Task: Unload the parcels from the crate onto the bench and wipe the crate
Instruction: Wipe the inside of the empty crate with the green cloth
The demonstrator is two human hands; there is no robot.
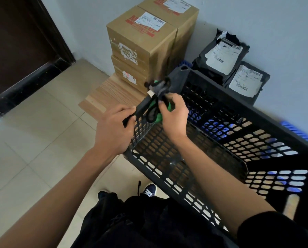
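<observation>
A black perforated plastic crate [221, 144] stands tilted on the wooden bench [112, 93], with nothing inside it. My left hand [114, 129] grips the crate's left rim. My right hand [173, 115] holds a crumpled green, grey and black cloth [156, 104] against the same rim near the far corner. Stacked brown cardboard boxes [142, 43] stand on the bench behind the crate. Two dark plastic mailer parcels [221, 56] with white labels lie at the back right by the wall.
A dark wooden door [20, 42] is at the left. Beige floor tiles [33, 140] spread below the bench. Something blue [300, 133] shows under and behind the crate. My dark trousers and a blue shoe [149, 189] are at the bottom.
</observation>
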